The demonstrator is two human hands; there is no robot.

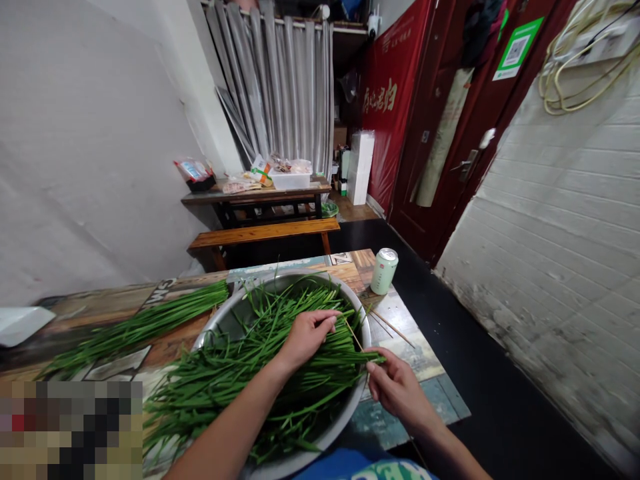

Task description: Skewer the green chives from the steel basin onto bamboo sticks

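Bare tabletop [400, 313] right (can [384, 271] beyond)

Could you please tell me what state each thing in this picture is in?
Left hand: fingers pinched on chives in the bowl.
Right hand: closed on cut ends of a chive bunch.
Bowl: upright, heaped with chives.
Chives on the table: loose bundle, lying flat.
Can: upright; whether opened, unclear.
Skewer: lying on the table.
Red door: shut.
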